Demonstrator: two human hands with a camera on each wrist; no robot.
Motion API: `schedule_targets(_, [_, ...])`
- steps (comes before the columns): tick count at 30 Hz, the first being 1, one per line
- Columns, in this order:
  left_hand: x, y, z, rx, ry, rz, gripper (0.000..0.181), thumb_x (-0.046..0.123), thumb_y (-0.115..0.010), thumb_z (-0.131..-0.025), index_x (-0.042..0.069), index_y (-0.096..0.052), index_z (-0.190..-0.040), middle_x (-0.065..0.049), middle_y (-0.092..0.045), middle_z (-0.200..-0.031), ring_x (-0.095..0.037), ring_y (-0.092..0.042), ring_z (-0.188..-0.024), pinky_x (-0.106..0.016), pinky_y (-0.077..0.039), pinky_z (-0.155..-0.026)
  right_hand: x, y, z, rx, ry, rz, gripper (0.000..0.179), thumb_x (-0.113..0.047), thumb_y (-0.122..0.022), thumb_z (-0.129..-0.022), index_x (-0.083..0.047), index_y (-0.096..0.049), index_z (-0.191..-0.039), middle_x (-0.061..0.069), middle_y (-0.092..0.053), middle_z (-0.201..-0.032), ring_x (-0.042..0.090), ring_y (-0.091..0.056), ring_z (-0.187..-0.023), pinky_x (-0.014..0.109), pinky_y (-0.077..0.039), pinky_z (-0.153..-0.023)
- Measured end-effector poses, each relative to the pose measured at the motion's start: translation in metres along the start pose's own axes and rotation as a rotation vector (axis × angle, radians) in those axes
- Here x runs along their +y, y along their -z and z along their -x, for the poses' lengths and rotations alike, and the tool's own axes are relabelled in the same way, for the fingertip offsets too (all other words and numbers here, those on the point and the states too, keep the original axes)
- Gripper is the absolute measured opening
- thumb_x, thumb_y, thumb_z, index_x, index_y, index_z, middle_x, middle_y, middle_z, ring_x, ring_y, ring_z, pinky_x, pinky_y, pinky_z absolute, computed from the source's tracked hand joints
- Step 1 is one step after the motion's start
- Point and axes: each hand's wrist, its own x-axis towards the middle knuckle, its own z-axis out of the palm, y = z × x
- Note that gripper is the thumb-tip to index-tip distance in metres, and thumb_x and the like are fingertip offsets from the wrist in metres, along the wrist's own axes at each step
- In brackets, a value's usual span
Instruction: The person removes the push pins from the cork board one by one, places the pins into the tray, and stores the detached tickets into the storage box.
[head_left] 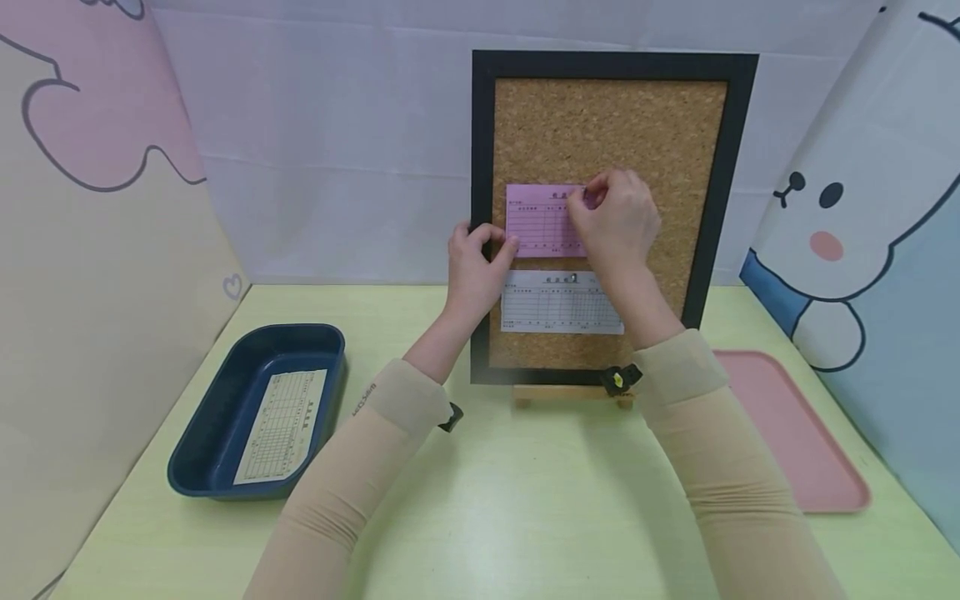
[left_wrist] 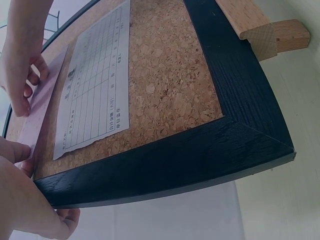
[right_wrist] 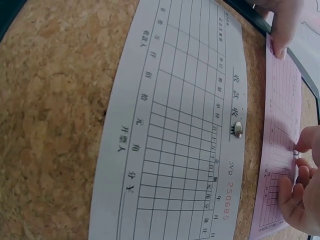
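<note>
A pink receipt slip (head_left: 536, 227) lies against the black-framed corkboard (head_left: 607, 125). My left hand (head_left: 474, 271) holds its left edge, thumb on the paper, with other fingers behind the frame in the left wrist view. At the slip's top middle, my right hand (head_left: 621, 218) pinches a small thumbtack (right_wrist: 296, 153), mostly hidden by the fingertips. Just below hangs a white receipt slip (head_left: 540, 310), fixed at its top by a silver thumbtack (right_wrist: 238, 129).
The corkboard leans on a wooden easel (head_left: 555, 392). A dark blue tray (head_left: 213, 425) on the left contains a pale yellow slip (head_left: 281, 427). To the right lies a pink tray (head_left: 787, 425), partly covered by my right sleeve. A white cloth hangs behind.
</note>
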Motion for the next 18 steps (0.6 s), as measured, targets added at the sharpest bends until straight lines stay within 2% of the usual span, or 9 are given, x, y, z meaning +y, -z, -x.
schedule_targets(7, [-0.0008, 0.0001, 0.0002, 0.002, -0.004, -0.005, 0.019, 0.026, -0.062, -0.092, 0.007, -0.064, -0.092, -0.016, -0.044, -0.128, -0.027, -0.039, -0.119, -0.042, -0.035, -0.101, 0.003, -0.0023, -0.0013, 0.003, -0.003, -0.023, 0.027, -0.03, -0.057, -0.089, -0.006, -0.067, -0.086, 0.008, -0.061, -0.079, 0.021, -0.052, -0.072, 0.027, -0.03, -0.059])
schedule_targets(18, [-0.0004, -0.0003, -0.0001, 0.006, -0.013, 0.003, 0.018, 0.024, -0.062, -0.092, 0.006, -0.064, -0.091, -0.017, -0.044, -0.129, -0.028, -0.04, -0.122, -0.042, -0.033, -0.105, 0.0081, -0.0022, -0.0009, 0.035, 0.031, -0.097, 0.027, -0.029, -0.059, -0.088, -0.004, -0.067, -0.085, 0.009, -0.061, -0.078, 0.021, -0.052, -0.07, 0.026, -0.029, -0.061])
